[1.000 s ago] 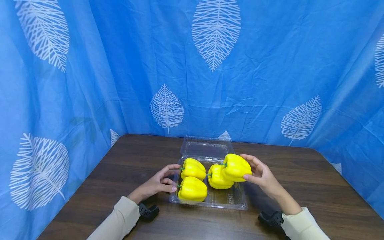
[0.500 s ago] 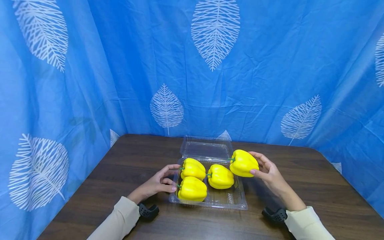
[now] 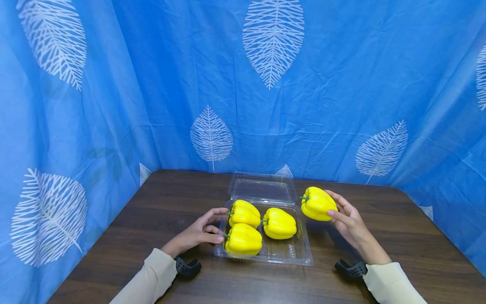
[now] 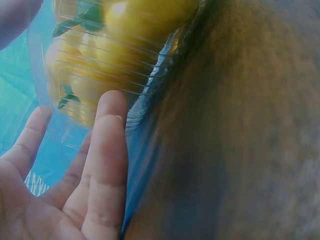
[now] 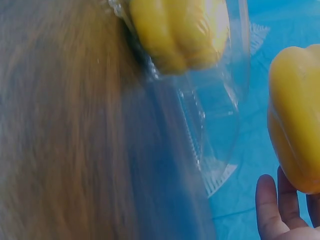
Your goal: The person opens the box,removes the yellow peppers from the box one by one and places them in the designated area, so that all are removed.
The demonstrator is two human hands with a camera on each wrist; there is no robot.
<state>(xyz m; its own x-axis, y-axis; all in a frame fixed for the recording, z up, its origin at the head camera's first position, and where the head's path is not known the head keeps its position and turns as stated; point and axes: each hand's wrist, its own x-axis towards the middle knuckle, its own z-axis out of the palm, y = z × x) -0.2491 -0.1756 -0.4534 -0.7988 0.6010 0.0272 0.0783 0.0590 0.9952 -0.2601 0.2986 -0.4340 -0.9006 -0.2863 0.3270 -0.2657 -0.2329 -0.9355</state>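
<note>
My right hand point(image 3: 350, 222) grips a yellow bell pepper point(image 3: 319, 204) with a green stem, raised beyond the right side of a clear plastic clamshell container point(image 3: 300, 253). In the right wrist view, the held bell pepper point(image 5: 297, 117) sits against the fingers point(image 5: 270, 205) at the right edge. Three more yellow bell peppers lie in the container: one at the back left point(image 3: 244, 213), one at the front left point(image 3: 243, 240), one to their right point(image 3: 279, 223). My left hand point(image 3: 200, 229) touches the container's left side; in the left wrist view its extended fingers point(image 4: 107, 155) rest against the ribbed wall.
The container's hinged lid point(image 3: 262, 188) is folded back toward the blue curtain point(image 3: 326, 84) with white leaf prints. Dark brown wooden table point(image 3: 171, 190) lies beneath everything. A black wrist strap point(image 3: 188, 269) shows at the left wrist, another point(image 3: 350, 269) at the right.
My right hand has carried its bell pepper up and to the right, from over the container's right pepper to outside the container. The left hand has stayed still.
</note>
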